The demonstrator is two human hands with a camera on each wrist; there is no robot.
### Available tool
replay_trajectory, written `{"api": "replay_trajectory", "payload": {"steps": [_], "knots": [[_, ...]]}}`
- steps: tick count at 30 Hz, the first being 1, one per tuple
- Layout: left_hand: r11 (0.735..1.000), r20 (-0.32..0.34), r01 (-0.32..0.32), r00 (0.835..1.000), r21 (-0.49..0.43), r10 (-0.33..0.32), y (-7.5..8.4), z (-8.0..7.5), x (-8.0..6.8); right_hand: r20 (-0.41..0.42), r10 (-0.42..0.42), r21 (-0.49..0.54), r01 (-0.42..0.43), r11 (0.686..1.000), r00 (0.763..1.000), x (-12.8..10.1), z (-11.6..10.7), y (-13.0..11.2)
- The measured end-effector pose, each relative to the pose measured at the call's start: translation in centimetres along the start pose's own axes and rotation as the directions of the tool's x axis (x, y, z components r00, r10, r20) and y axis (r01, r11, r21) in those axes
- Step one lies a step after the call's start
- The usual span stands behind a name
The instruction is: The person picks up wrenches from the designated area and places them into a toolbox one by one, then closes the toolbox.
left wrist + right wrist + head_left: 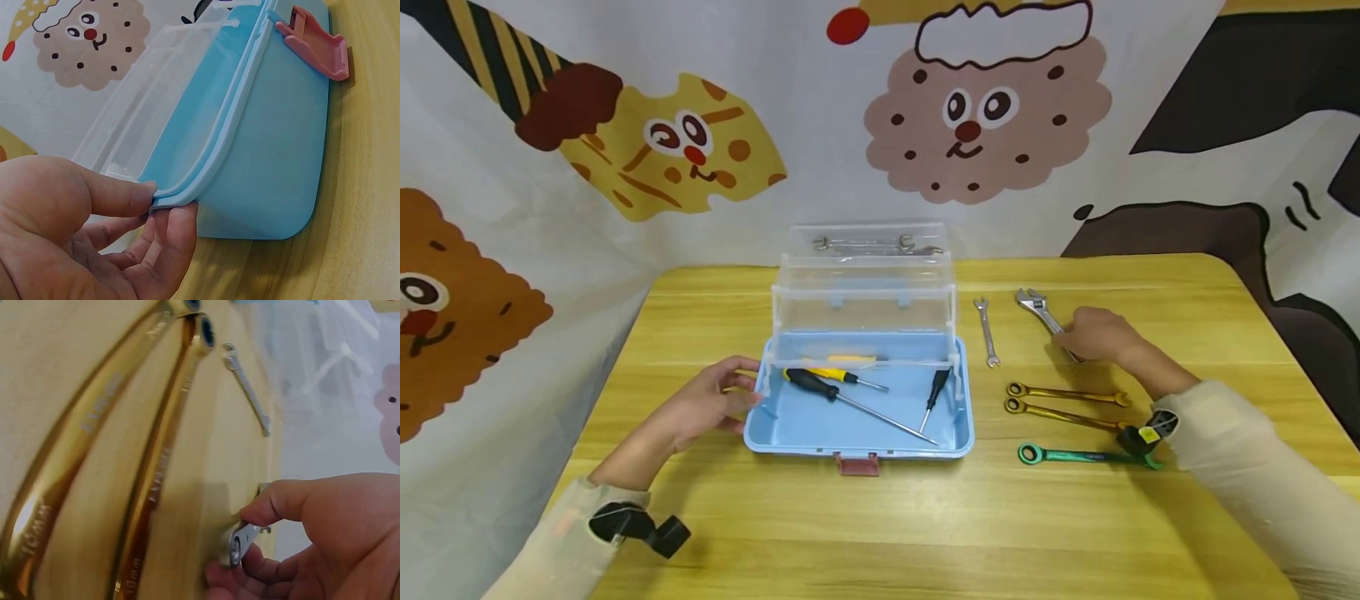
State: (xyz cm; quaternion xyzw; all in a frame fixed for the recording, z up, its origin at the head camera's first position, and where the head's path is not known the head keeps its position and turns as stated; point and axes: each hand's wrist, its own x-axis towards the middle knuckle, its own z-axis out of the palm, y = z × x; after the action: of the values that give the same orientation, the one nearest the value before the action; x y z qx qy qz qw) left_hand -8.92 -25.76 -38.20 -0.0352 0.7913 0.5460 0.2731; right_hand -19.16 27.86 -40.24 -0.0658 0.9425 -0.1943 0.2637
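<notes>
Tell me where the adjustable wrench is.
In the head view, the adjustable wrench is in the right hand, right of the blue toolbox, beyond the gold wrenches, beside the small silver wrench.

From above the worktop (820,533), the head view faces down toward the far edge; close in, the left wrist view shares its blue box (269,137), the right wrist view its gold wrenches (94,419).
</notes>
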Motion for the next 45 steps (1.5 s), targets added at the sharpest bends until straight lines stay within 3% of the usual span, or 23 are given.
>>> {"api": "replay_trajectory", "payload": {"steps": [8,13,20,26,34,45], "knots": [[1.0,-0.001,0.001,1.0,0.0,-0.001,-0.1,0.0,-0.1,-0.088,0.023,0.115,-0.013,0.993,0.996,0.1,0.2,1.0],[1.0,-0.003,0.008,1.0,-0.003,-0.008,-0.2,0.0,-0.1,-0.182,0.01,0.187,0.025,0.982,0.983,0.0,0.8,2.0],[1.0,-0.004,0.007,1.0,-0.008,-0.007,-0.2,0.0,-0.1,-0.291,-0.006,0.349,0.113,0.93,0.957,0.2,2.1,3.3],[1.0,-0.002,0.003,1.0,-0.009,-0.003,-0.1,0.0,-0.1,-0.398,-0.001,0.362,0.158,0.919,0.918,0.4,2.9,3.5],[1.0,-0.005,0.004,1.0,-0.006,-0.004,0.1,0.1,-0.1,-0.424,0.016,0.373,0.158,0.914,0.906,0.6,3.1,3.7],[1.0,-0.001,0.018,1.0,-0.001,-0.018,0.2,0.0,0.1,-0.477,-0.071,0.356,0.267,0.896,0.876,-0.2,0.4,3.2]]}}
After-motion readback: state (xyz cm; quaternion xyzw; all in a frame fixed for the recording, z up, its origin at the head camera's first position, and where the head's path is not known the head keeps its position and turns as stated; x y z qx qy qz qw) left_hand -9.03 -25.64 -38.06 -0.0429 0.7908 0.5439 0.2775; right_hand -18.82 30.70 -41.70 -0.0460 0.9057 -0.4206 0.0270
